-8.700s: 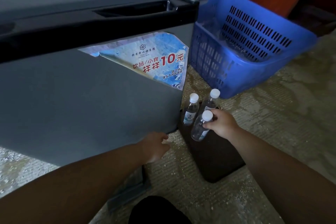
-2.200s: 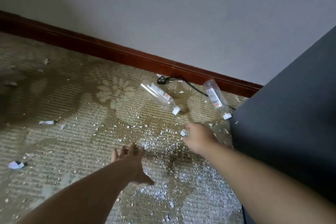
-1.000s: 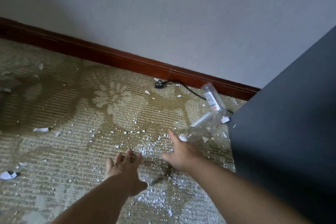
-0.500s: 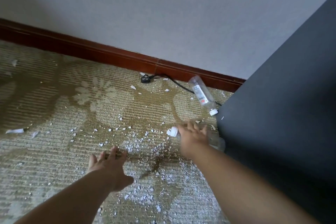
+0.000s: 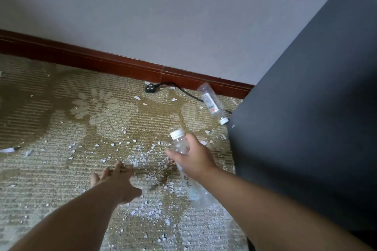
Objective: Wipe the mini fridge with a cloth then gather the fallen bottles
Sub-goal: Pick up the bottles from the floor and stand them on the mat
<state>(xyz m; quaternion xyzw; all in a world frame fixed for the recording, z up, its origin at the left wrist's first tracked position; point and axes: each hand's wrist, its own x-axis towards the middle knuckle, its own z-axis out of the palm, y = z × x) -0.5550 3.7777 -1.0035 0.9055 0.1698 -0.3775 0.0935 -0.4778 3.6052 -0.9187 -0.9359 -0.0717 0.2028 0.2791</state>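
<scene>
My right hand [image 5: 194,158] grips a clear plastic bottle [image 5: 179,142] with a white cap, lifted off the carpet with the cap pointing up and away from me; its lower part shows blurred under my wrist. A second clear bottle [image 5: 211,103] with a white cap lies on the carpet near the baseboard, its cap close to the corner of the dark grey mini fridge [image 5: 310,108] at the right. My left hand [image 5: 114,179] hovers over the carpet with fingers spread and holds nothing.
White flakes of debris [image 5: 140,159] are scattered over the patterned carpet around my hands. A black plug and cable [image 5: 152,88] lie along the reddish baseboard [image 5: 102,63]. A grey wall rises behind.
My right hand has closed round the nearer bottle and raised it from the floor. The view has shifted slightly; the far bottle has not moved.
</scene>
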